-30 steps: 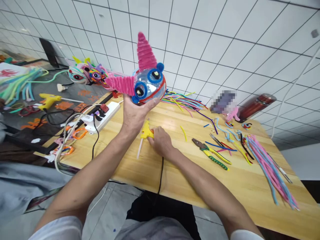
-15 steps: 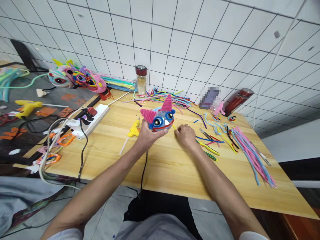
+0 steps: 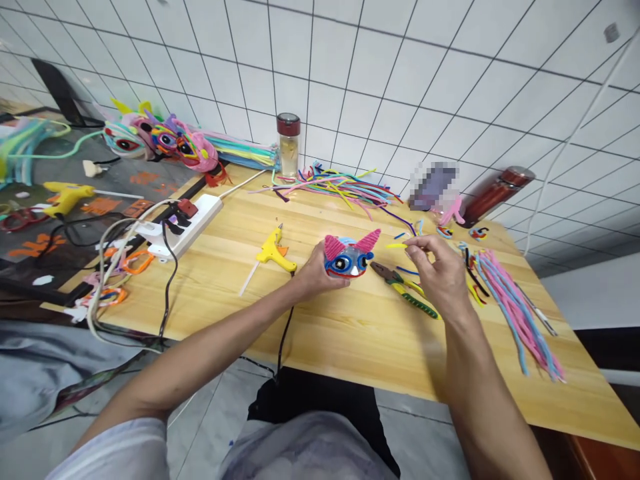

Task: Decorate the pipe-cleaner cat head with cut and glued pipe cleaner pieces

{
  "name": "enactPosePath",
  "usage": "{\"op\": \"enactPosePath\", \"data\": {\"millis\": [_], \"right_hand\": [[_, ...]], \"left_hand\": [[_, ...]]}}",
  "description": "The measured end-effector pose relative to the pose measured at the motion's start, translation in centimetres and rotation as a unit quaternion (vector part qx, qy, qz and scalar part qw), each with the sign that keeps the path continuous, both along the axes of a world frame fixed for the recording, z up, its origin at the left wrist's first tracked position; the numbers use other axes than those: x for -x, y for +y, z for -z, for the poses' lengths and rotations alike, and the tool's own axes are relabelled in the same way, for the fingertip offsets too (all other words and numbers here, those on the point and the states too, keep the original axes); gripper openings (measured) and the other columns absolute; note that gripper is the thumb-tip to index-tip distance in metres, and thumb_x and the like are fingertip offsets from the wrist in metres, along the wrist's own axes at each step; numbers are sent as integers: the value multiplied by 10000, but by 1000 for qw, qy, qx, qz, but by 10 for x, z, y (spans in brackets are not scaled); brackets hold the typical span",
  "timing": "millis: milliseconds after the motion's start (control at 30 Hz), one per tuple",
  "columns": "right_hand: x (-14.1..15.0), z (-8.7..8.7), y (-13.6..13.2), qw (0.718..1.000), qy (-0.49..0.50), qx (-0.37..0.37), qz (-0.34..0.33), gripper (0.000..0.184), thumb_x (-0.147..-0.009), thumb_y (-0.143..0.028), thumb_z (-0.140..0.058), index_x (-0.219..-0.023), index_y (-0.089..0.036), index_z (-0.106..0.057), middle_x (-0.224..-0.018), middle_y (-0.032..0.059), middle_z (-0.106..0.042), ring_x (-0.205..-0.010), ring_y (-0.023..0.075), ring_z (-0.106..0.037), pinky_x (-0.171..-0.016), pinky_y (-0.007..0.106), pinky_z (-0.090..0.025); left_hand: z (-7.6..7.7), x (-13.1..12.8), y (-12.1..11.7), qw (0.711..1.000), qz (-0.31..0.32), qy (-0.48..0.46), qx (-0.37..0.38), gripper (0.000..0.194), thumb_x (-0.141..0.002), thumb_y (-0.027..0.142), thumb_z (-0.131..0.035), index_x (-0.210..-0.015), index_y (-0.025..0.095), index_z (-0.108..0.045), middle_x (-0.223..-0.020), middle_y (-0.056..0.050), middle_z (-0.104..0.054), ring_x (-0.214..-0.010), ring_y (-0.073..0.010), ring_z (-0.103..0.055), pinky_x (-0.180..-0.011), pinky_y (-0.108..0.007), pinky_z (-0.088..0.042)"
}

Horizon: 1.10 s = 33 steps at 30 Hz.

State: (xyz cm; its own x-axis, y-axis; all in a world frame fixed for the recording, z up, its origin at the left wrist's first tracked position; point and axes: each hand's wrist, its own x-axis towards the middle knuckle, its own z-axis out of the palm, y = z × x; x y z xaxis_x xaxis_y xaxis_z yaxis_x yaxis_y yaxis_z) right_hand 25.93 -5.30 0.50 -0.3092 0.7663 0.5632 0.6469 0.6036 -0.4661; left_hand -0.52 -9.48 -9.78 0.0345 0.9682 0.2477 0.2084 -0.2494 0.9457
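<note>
Though pink-eared, blue-trimmed craft head

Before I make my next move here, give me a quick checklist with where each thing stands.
1. Left hand has the pink-eared head: ok, held by its side.
2. Right hand has the short yellow strip: ok, pinched in the fingers.
3. Nearer glue gun set down: ok, lying on the table.
4. Glue gun hot: cannot tell.
5. Black cord clear of the left arm: not ok, it passes beneath.
6. Space between the hands free: not ok, the pliers lie there.
</note>
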Motion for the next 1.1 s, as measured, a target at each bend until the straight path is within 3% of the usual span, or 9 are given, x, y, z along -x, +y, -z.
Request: {"op": "enactPosePath", "data": {"millis": [133,267,567,900,1100], "right_hand": [[31,1,-11,992,-63,-77,-73,209,-1046,-302,-544,-964,-242,-726,-956,75,-757,-962,252,-680,-891,414,-496],[48,12,-13,987,-112,-103,-60,237,-1068,-291,-512,-1013,-248,-739,-983,82,-755,-968,255,-656,-891,424,-463],[49,26,-14,979,-131,-145,-52,189,-1060,-258,-538,-1052,-241,-726,-986,85,-752,-963,247,-640,-849,393,-427],[53,29,-17,971,-170,-164,-27,200,-1060,-257,-533,-1033,-252,-730,-974,80,-744,-921,242,-624,-813,391,-408],[53,30,-16,967,-176,-183,-28,206,-1067,-242,-535,-1009,-244,-733,-943,74,-740,-878,229,-611,-794,380,-402]], "left_hand": [[2,0,1,999,30,12,-24,1010,-593,330,-927,-1455,186,-420,-1473,-200,-554,-1390,-389,-554,-1178,-596,-451],[4,1,1,998,28,37,-52,1037,-581,325,-933,-1470,202,-413,-1493,-193,-524,-1422,-403,-511,-1217,-603,-410],[3,-1,-5,997,36,33,-52,1033,-638,374,-921,-1504,217,-380,-1480,-173,-518,-1387,-392,-528,-1203,-592,-426],[-6,0,-9,998,36,21,-46,983,-652,371,-912,-1496,238,-426,-1487,-161,-527,-1385,-391,-532,-1200,-582,-437],[-11,-1,-13,999,35,9,-6,1056,-626,513,-939,-1503,223,-426,-1474,-164,-522,-1395,-383,-518,-1212,-579,-419]]}}
